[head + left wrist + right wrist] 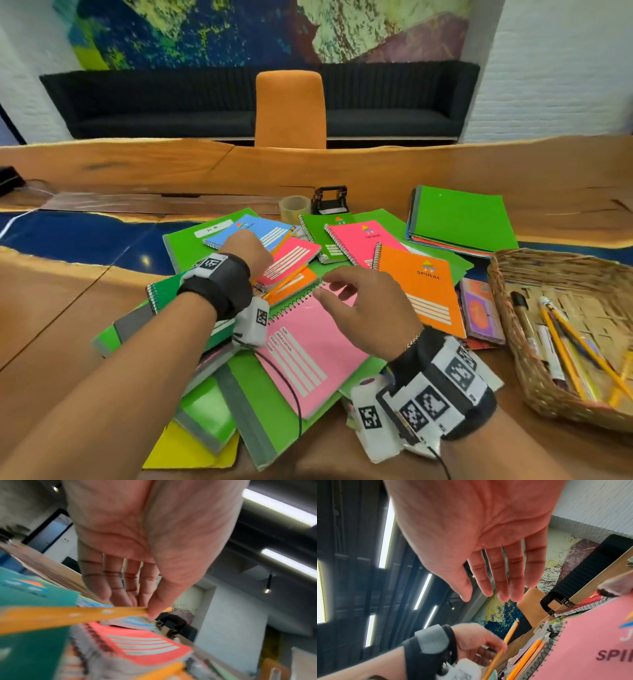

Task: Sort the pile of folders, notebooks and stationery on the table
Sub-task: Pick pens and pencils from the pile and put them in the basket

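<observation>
From my head view, my left hand [247, 251] is down in the middle of the pile, knuckles up, fingers tucked under where I cannot see them, just beside a yellow pencil [285, 240] that lies across the small pink and orange notebooks with its long axis running from about seven o'clock to one o'clock. My right hand [364, 308] hovers over the big pink spiral notebook [308, 349], fingers loosely spread and holding nothing; I judge it waits there to steady the heap or take the next book. At three o'clock the wicker basket [507, 274] already has pencils and pens in it, so I reckon this pencil belongs there, while the green folders [462, 216] stacked at one o'clock look like the sorted folder pile. In my left wrist view, my thumb [154, 609] and the fingertips close on the pencil [68, 616] near one end, pinching it; the shaft runs out from the pinch toward nine o'clock, over a coral notebook [145, 649]. Gripping near the end lets me lift it off the covers without dragging them. In my right wrist view, my right palm [471, 527] is flat, the fingers straight and empty, and at six o'clock my left hand [476, 641] holds the pencil [510, 635], which tilts up toward one o'clock.
</observation>
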Motion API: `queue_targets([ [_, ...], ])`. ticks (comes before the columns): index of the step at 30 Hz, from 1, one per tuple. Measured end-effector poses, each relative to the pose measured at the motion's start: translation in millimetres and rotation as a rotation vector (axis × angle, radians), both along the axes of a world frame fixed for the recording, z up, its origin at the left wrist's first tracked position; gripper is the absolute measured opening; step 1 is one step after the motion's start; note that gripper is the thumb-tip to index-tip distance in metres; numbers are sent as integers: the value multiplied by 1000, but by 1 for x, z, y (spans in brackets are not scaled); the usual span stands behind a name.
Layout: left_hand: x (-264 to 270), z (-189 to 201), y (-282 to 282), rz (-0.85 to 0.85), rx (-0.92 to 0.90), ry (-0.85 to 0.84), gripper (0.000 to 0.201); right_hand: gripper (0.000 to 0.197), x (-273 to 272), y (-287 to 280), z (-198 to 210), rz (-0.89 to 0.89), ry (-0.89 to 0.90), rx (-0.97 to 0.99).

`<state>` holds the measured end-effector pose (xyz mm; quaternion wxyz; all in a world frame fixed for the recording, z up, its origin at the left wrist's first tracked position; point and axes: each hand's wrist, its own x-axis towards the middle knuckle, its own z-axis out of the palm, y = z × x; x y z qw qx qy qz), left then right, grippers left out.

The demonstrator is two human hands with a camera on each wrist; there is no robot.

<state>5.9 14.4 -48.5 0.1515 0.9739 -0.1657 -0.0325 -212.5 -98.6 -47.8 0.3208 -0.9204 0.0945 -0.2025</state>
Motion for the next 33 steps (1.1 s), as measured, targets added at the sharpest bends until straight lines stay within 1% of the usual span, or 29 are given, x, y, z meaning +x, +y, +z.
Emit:
queue_targets([
  [1, -12, 5, -5, -33, -89, 30, 19, 33, -1, -3, -1, -11, 0, 6],
  [3, -40, 13, -15, -124, -327, 147, 18, 30, -5, -8, -4, -46, -12, 37],
  [5, -75, 19, -24, -185, -616, 308, 14, 24, -8, -14, -5, -102, -52, 66],
  [7, -110, 23, -32, -226, -843, 472, 10, 14, -13, -23, -7, -153, -100, 93],
  [9, -137, 21, -39, -274, -970, 589, 9, 12, -22, -31, -6, -168, -140, 138],
  [12, -164, 17, -48, -338, -1074, 691, 5, 18, -40, -38, -3, -158, -187, 170],
  [13, -170, 17, -51, -350, -1101, 713, 4, 20, -46, -40, -2, -172, -200, 161],
  [15, -177, 17, -60, -362, -1113, 700, 11, 20, -55, -46, -3, -229, -237, 123],
  [17, -180, 18, -67, -384, -1074, 623, 16, 18, -63, -59, -4, -333, -268, 87],
  [18, -180, 17, -71, -404, -1056, 601, 16, 21, -69, -68, -3, -395, -268, 62],
  [20, -181, 16, -76, -433, -1041, 613, 17, 26, -83, -87, 1, -499, -237, -19],
  [23, -182, 13, -87, -463, -1016, 630, 19, 15, -108, -116, 6, -655, -81, -120],
  [25, -185, 9, -96, -485, -1003, 639, 16, 15, -124, -135, 7, -750, 57, -154],
  [29, -193, 0, -109, -536, -965, 639, 12, 38, -149, -159, 3, -860, 307, -191],
  [31, -194, -3, -113, -561, -943, 633, 13, 47, -158, -167, 0, -867, 365, -151],
  [33, -195, -5, -114, -581, -926, 625, 13, 51, -164, -170, -1, -863, 411, -114],
])
